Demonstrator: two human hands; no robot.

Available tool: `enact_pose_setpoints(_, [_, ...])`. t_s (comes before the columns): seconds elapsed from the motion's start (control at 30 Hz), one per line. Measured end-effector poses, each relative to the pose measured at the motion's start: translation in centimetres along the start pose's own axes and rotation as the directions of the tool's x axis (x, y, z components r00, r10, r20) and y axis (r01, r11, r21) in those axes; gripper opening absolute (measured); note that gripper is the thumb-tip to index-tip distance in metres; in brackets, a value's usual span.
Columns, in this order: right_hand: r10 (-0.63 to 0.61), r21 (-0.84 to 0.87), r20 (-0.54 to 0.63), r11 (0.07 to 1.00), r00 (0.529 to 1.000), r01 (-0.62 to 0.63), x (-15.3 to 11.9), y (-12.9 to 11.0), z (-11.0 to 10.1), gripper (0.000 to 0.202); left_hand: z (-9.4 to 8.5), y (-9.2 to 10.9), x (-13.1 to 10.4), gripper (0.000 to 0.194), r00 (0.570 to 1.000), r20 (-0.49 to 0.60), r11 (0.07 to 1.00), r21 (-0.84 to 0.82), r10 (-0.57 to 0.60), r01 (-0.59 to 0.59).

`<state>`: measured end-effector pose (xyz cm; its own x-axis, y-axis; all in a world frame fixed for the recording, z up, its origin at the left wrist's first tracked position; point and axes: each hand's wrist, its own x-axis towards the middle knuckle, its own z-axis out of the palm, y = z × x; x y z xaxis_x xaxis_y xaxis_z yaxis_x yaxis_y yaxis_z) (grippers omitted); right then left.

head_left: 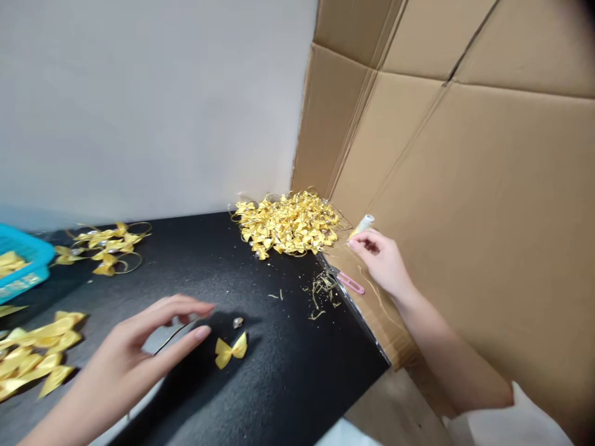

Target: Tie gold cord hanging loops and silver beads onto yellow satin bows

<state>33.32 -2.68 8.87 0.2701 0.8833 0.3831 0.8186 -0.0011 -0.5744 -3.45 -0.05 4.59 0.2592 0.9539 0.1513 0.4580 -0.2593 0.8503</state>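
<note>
My left hand hovers over the black tabletop with thumb and fingers apart, holding nothing I can see. A thin dark line shows between its fingers; what it is I cannot tell. Just right of the fingertips lies a yellow ribbon bow, and a small silvery bell-like bead sits behind it. Over the cardboard at the right, my right hand has its fingers pinched together beside a white thread spool. Whatever is between those fingertips is too small to make out.
Pink-handled thread snips lie near thread scraps. A heap of yellow bows fills the back corner against the cardboard wall. At left are finished-looking bows with loops, loose yellow bows and a blue basket.
</note>
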Motion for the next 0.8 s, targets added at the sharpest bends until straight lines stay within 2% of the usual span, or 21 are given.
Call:
enact_pose_setpoints(0.03, [0.054, 0.269, 0.053, 0.961, 0.997, -0.066, -0.5, -1.6, 0.9, 0.019, 0.5, 1.0, 0.3, 0.031, 0.997, 0.063, 0.999, -0.010, 0.041, -0.040])
enact_pose_setpoints(0.07, [0.105, 0.505, 0.128, 0.849, 0.986, -0.156, -1.0, -3.1, 2.0, 0.019, 1.0, 2.0, 0.7, 0.033, 0.995, 0.058, 0.996, -0.045, 0.080, -0.078])
enact_pose_setpoints(0.1, [0.135, 0.667, 0.235, 0.698, 0.963, -0.261, -1.5, -4.7, 3.2, 0.021, 1.7, 2.9, 1.0, 0.033, 0.995, 0.044, 0.993, -0.083, 0.090, -0.086])
enact_pose_setpoints(0.13, [0.149, 0.756, 0.349, 0.538, 0.925, -0.372, -1.9, -6.1, 4.4, 0.023, 2.4, 3.7, 1.4, 0.034, 0.995, 0.021, 0.988, -0.126, 0.093, -0.089])
enact_pose_setpoints(0.2, [0.125, 0.779, 0.563, 0.250, 0.817, -0.575, -2.6, -8.6, 6.9, 0.027, 3.7, 4.6, 2.1, 0.036, 0.998, 0.024, 0.974, -0.220, 0.061, -0.054])
enact_pose_setpoints(0.27, [0.076, 0.737, 0.654, 0.162, 0.753, -0.656, -3.0, -10.4, 9.0, 0.028, 4.6, 4.7, 2.6, 0.034, 0.998, -0.007, 0.936, -0.347, 0.063, -0.062])
enact_pose_setpoints(0.43, [0.016, 0.675, 0.733, 0.098, 0.680, -0.731, -3.4, -12.5, 12.3, 0.024, 4.6, 2.7, 2.9, 0.028, 0.997, -0.069, 0.860, -0.510, -0.027, -0.013])
enact_pose_setpoints(0.5, [-0.020, 0.649, 0.759, 0.105, 0.650, -0.754, -3.4, -12.9, 12.8, 0.023, 4.1, 2.0, 3.1, 0.027, 0.992, -0.093, 0.831, -0.556, -0.082, 0.017])
enact_pose_setpoints(0.57, [-0.079, 0.600, 0.800, 0.139, 0.595, -0.788, -3.3, -13.2, 13.0, 0.027, 3.6, 1.9, 3.4, 0.027, 0.977, -0.123, 0.775, -0.630, -0.172, 0.057])
enact_pose_setpoints(0.63, [-0.147, 0.532, 0.847, 0.194, 0.511, -0.824, -3.3, -13.1, 13.0, 0.033, 2.8, 2.1, 4.0, 0.025, 0.956, -0.147, 0.683, -0.728, -0.253, 0.069])
enact_pose_setpoints(0.7, [-0.190, 0.473, 0.880, 0.251, 0.436, -0.845, -3.4, -12.6, 12.8, 0.038, 1.5, 2.5, 4.8, 0.020, 0.942, -0.088, 0.539, -0.835, -0.325, 0.108])
enact_pose_setpoints(0.8, [-0.185, 0.439, 0.898, 0.325, 0.399, -0.838, -3.7, -11.1, 12.6, 0.040, -1.3, 2.8, 5.9, 0.006, 0.899, -0.069, 0.330, -0.940, -0.433, 0.087])
